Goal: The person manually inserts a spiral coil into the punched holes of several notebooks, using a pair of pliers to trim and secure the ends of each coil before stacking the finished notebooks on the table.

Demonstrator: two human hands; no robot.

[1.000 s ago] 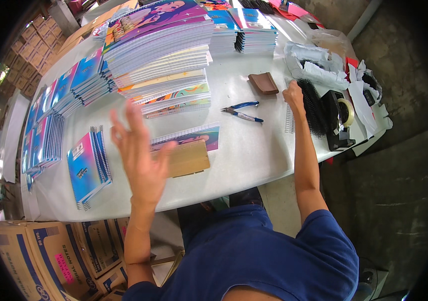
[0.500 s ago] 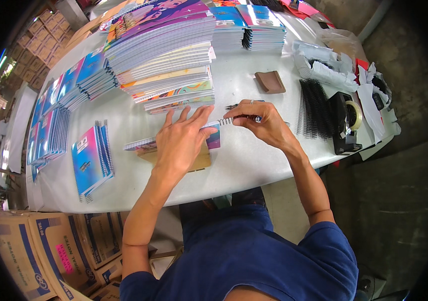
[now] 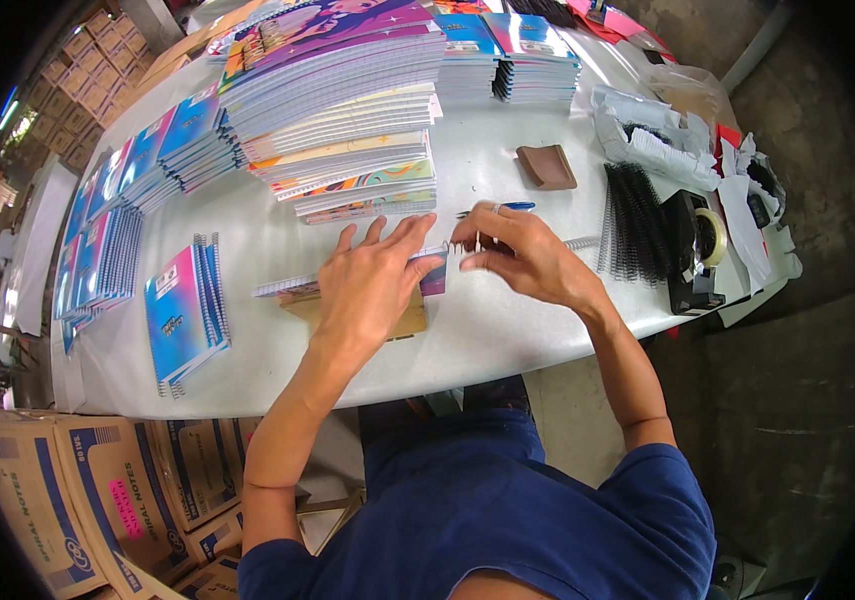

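My left hand (image 3: 367, 280) lies over a notebook (image 3: 287, 287), its fingers spread along the far side and the thumb on the near side, steadying it. Beneath the notebook is a tan block (image 3: 409, 322), partly covered by that hand. At the notebook's right end my right hand (image 3: 525, 255) has its thumb and fingers around a spiral wire coil (image 3: 581, 243). Some loops show between the two hands, and more of it sticks out behind the right hand. The right fingertips are slightly blurred. Just beyond them lies a blue pen (image 3: 518, 206).
Tall stacks of notebooks (image 3: 347, 100) rise beyond my left hand. Bound blue-pink notebooks (image 3: 182, 315) lie to the left. A brown curved piece (image 3: 547, 167), a pile of black coils (image 3: 633, 222) and a tape dispenser (image 3: 689, 265) sit right. Cardboard boxes (image 3: 112, 480) stand below the table.
The right hand's thumb and fingers have parted slightly at the coil. More of the coil now shows to the right of that hand. My left hand stays on the notebook.
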